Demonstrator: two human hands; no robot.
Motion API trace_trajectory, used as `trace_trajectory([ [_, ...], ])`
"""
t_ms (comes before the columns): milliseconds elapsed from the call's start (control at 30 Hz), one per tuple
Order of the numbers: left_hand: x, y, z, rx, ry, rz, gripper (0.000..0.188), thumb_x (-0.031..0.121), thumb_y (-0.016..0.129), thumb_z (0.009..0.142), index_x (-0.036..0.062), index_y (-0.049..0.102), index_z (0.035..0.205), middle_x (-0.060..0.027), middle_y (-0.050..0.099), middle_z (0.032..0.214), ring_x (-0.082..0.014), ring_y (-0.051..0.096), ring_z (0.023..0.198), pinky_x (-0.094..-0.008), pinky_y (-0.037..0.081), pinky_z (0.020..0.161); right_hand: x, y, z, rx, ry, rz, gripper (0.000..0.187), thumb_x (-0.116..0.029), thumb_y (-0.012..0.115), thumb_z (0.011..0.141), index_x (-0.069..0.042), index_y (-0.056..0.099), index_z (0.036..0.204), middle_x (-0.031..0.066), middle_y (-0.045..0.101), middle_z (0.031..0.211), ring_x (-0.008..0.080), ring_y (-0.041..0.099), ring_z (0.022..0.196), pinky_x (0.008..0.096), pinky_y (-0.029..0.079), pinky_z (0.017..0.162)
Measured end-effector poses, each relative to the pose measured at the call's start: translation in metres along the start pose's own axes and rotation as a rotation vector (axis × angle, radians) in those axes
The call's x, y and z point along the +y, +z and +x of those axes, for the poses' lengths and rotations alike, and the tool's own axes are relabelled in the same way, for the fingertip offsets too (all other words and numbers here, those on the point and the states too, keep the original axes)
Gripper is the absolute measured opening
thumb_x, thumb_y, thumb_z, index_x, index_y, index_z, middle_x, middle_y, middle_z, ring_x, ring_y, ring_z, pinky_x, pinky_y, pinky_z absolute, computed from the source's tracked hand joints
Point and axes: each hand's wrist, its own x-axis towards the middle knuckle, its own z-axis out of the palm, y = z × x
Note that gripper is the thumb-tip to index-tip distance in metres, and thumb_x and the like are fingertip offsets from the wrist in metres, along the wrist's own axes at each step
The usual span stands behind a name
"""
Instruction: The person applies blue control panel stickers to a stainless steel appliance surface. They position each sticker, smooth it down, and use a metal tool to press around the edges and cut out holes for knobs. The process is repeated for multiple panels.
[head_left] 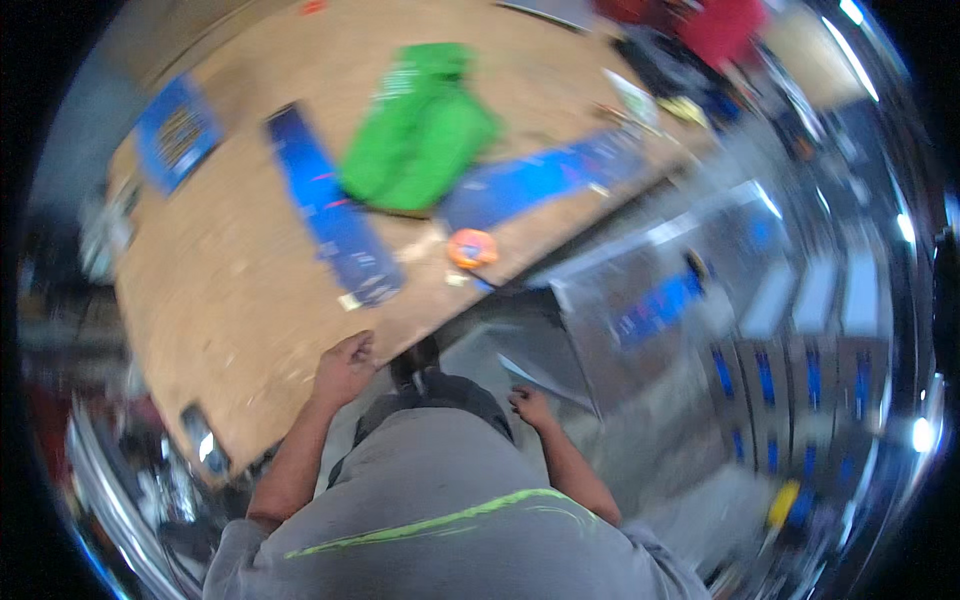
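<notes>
Hanging half-open by the table point(230, 300) edge: left hand point(345, 368), nothing seen held.
Blue strip point(331, 208) can be spotted at its 12 o'clock; right hand point(530, 405) looks curled, but too blurry to tell what's gripped, if anything.

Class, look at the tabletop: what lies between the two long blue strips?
In the head view, a green bundle, too blurred to identify, lies between the left strip and the right strip.

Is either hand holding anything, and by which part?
Nothing visible: the left hand, at the table edge, and right hand, clear of it, look empty, though blurred.
</notes>
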Motion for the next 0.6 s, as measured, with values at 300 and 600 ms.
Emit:
trace_trajectory([
  [300,0.187,0.113,0.118,-0.238,0.476,0.042,0.043,0.022,0.073,0.085,0.0047,0.063,0.123,-0.0154,0.072,0.102,-0.0278,0.071,0.092,-0.0387,0.055,0.084,0.108,-0.066,-0.097,0.376,0.052,0.252,0.044,-0.030,0.071,0.089,-0.001,0.067,0.122,0.0175,0.073,0.103,0.0250,0.070,0.092,0.0363,0.054,0.083],
  [600,0.312,0.402,0.136,-0.110,0.727,0.376,0.047,0.034,0.071,0.085,0.0151,0.065,0.128,-0.0177,0.058,0.135,-0.0370,0.053,0.126,-0.0494,0.043,0.105,0.216,-0.282,-0.104,0.696,-0.076,0.180,0.041,-0.025,0.070,0.091,0.000,0.066,0.122,0.0189,0.072,0.110,0.0299,0.070,0.099,0.0394,0.053,0.089],
])
